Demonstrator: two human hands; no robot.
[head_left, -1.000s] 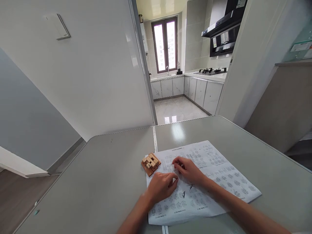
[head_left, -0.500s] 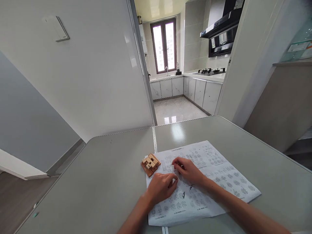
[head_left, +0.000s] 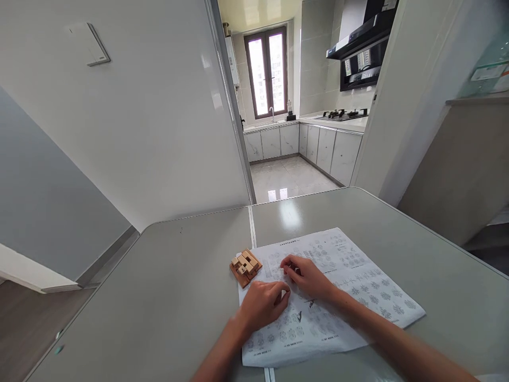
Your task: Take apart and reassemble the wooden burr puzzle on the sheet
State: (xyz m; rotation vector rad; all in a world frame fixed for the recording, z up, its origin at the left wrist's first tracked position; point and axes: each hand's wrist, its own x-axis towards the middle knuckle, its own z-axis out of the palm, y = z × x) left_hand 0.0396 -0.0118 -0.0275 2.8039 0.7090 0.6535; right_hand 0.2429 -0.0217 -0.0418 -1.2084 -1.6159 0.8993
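Observation:
My left hand (head_left: 265, 302) rests on a large printed sheet (head_left: 338, 342), its fingers curled loosely inward. My right hand (head_left: 304, 275) lies a little farther off and to the right, also over the paper, with thumb and fingertips drawn together. Nothing shows in either hand. The two hands are close but apart. Just beyond my left hand, a small wooden block puzzle (head_left: 246, 265) sits at the sheet's left edge: pale bars and a marked block on a brown base. Rows of small line drawings and text cover the sheet; my hands and forearms hide part of it.
The grey-green table (head_left: 178, 297) has a pale seam (head_left: 252, 227) running down its middle. A white wall (head_left: 167, 116) borders its far left side. Beyond the far edge, a doorway opens onto a kitchen with white cabinets (head_left: 270, 143) and a gas hob (head_left: 344, 114).
The view has shifted very slightly. Both hands, the sheet and the wooden puzzle keep their places.

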